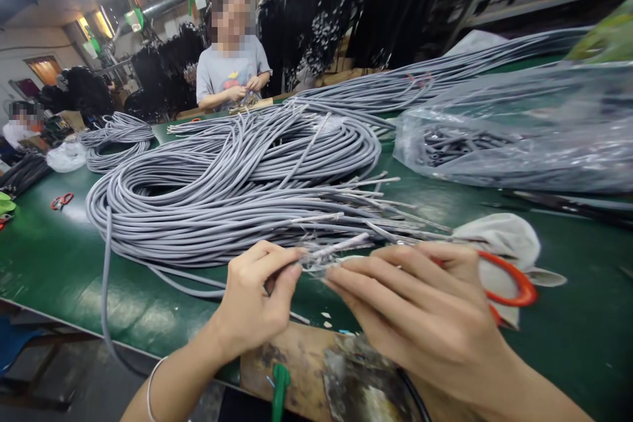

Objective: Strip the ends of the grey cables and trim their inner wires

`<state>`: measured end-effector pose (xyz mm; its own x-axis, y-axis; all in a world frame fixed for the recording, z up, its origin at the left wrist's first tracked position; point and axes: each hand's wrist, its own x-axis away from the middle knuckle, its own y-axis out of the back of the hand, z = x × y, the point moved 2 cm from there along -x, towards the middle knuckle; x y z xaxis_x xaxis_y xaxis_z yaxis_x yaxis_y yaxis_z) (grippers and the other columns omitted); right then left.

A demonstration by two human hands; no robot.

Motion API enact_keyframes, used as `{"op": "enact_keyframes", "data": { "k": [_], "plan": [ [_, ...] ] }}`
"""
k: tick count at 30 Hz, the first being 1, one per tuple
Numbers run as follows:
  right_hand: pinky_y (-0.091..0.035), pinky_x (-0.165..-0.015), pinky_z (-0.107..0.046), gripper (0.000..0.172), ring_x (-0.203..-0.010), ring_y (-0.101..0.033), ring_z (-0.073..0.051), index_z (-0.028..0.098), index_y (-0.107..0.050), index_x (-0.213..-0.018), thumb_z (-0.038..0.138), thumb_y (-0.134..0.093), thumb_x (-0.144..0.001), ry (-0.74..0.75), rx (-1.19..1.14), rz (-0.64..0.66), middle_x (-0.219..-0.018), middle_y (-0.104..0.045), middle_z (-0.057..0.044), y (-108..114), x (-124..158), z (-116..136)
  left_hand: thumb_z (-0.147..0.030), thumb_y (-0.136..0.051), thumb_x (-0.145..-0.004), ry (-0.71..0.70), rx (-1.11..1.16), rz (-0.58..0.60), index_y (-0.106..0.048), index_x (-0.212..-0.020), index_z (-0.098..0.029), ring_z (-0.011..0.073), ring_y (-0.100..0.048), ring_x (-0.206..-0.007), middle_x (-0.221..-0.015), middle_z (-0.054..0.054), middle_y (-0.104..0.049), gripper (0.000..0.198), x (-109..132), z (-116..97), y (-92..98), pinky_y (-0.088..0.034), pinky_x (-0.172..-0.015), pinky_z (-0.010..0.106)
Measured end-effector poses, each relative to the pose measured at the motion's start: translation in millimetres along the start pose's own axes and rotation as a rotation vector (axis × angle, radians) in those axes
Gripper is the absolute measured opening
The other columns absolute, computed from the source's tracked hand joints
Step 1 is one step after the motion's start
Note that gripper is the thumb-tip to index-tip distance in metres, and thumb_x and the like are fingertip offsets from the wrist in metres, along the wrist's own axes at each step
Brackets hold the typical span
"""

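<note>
- The left hand (262, 297) has thumb and forefinger pinched narrow on a frayed cable end (314, 268), just above the near edge of the table (573, 330).
- The right hand (425, 303) closes its fingertips on the same frayed end; its thumb is hidden behind the fingers.
- The fine strands between the hands blur into the pale ends behind, so single wires are hard to separate.
- Orange-handled scissors (527, 289) are mostly covered by the right hand; they seem tucked inside it.
- Behind the hands lies a looped bundle of grey cables (222, 191), its inner coils overlapped.
- Cloudy film on the plastic bag (524, 161) at right dims the dark pieces inside.
- The wooden board (287, 346) and green handle (280, 386) below are cut off by the frame.
- Across the table, a co-worker (232, 66) handles something too small to identify.
</note>
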<state>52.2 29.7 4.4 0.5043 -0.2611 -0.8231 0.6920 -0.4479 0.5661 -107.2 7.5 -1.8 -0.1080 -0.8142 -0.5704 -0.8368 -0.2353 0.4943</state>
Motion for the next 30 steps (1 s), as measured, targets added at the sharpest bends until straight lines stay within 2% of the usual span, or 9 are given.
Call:
{"op": "enact_keyframes", "data": {
  "k": [7,10,13,18,21,23,25,27,30],
  "plan": [
    [-0.034,-0.062,-0.031,0.021,-0.058,-0.048,-0.013,0.019,-0.053,-0.079,0.003,-0.040,-0.084,0.021,-0.304,0.097,-0.061,-0.058,0.000,-9.5,8.4,15.0,-0.017,-0.052,-0.084,0.190,0.039,-0.151,-0.069,-0.094,-0.013,0.0136,-0.059,-0.068,-0.079,0.007,-0.065,0.020,-2.0,8.3,3.7,-0.047,-0.059,0.022],
    [-0.037,-0.052,-0.024,0.008,-0.050,-0.046,-0.010,0.020,-0.050,-0.081,0.015,-0.051,-0.087,-0.228,-0.261,-0.019,-0.056,-0.051,0.004,-10.6,7.8,8.6,-0.018,-0.055,-0.082,0.212,0.072,-0.146,-0.070,-0.091,-0.013,0.0115,-0.054,-0.060,-0.073,0.005,-0.062,0.019,-1.6,6.5,2.5,-0.043,-0.052,0.020],
    [-0.036,-0.042,-0.020,0.010,-0.041,-0.041,-0.008,0.021,-0.049,-0.083,0.028,-0.056,-0.085,-0.471,-0.206,-0.056,-0.052,-0.043,0.007,-14.6,8.7,1.4,-0.019,-0.059,-0.078,0.230,0.095,-0.169,-0.071,-0.087,-0.013,0.0103,-0.052,-0.056,-0.069,0.004,-0.061,0.016,-1.8,3.0,1.9,-0.041,-0.048,0.019],
    [-0.038,-0.042,-0.019,0.002,-0.042,-0.045,-0.007,0.021,-0.053,-0.081,0.021,-0.053,-0.083,-0.502,-0.215,-0.076,-0.058,-0.055,0.004,-19.9,10.9,4.6,-0.026,-0.067,-0.072,0.336,0.175,-0.212,-0.074,-0.081,-0.013,0.0091,-0.049,-0.051,-0.061,0.002,-0.060,0.017,-3.2,0.8,0.0,-0.035,-0.043,0.018],
    [-0.032,-0.040,-0.019,0.010,-0.037,-0.038,-0.005,0.021,-0.053,-0.070,0.020,-0.055,-0.080,-0.532,-0.265,-0.067,-0.047,-0.043,0.007,-21.5,12.3,7.3,-0.030,-0.069,-0.070,0.438,0.283,-0.189,-0.075,-0.080,-0.013,0.0093,-0.048,-0.052,-0.064,0.004,-0.065,0.021,-3.4,2.7,-4.0,-0.036,-0.046,0.019],
    [-0.030,-0.038,-0.019,0.010,-0.037,-0.033,-0.006,0.022,-0.052,-0.070,0.025,-0.059,-0.076,-0.670,-0.401,-0.026,-0.045,-0.032,0.009,-25.4,13.5,5.4,-0.032,-0.065,-0.074,0.475,0.332,-0.171,-0.075,-0.078,-0.013,0.0094,-0.047,-0.052,-0.065,0.004,-0.066,0.022,-3.1,4.2,-7.0,-0.036,-0.048,0.020],
    [-0.033,-0.040,-0.019,0.024,-0.042,-0.038,-0.008,0.022,-0.051,-0.079,0.033,-0.068,-0.066,-0.883,-0.597,0.022,-0.050,-0.033,0.009,-31.6,14.3,2.1,-0.034,-0.059,-0.078,0.474,0.342,-0.169,-0.074,-0.075,-0.013,0.0096,-0.047,-0.052,-0.063,0.004,-0.064,0.026,-2.5,5.4,-9.3,-0.035,-0.048,0.021],
    [-0.037,-0.043,-0.019,0.052,-0.050,-0.044,-0.009,0.022,-0.050,-0.094,0.036,-0.076,-0.051,-1.082,-0.794,0.090,-0.061,-0.044,0.007,-38.4,14.1,0.7,-0.035,-0.058,-0.079,0.467,0.333,-0.186,-0.073,-0.071,-0.012,0.0093,-0.046,-0.049,-0.058,0.003,-0.062,0.029,-1.8,6.5,-10.8,-0.034,-0.046,0.021],
    [-0.032,-0.040,-0.019,0.075,-0.046,-0.036,-0.004,0.023,-0.046,-0.109,0.036,-0.080,-0.043,-1.247,-1.081,0.207,-0.083,-0.055,0.002,-46.4,12.1,4.4,-0.037,-0.059,-0.078,0.493,0.318,-0.211,-0.066,-0.061,-0.012,0.0076,-0.042,-0.043,-0.050,0.000,-0.056,0.031,-0.6,8.0,-12.5,-0.032,-0.042,0.020]
  ]
}}
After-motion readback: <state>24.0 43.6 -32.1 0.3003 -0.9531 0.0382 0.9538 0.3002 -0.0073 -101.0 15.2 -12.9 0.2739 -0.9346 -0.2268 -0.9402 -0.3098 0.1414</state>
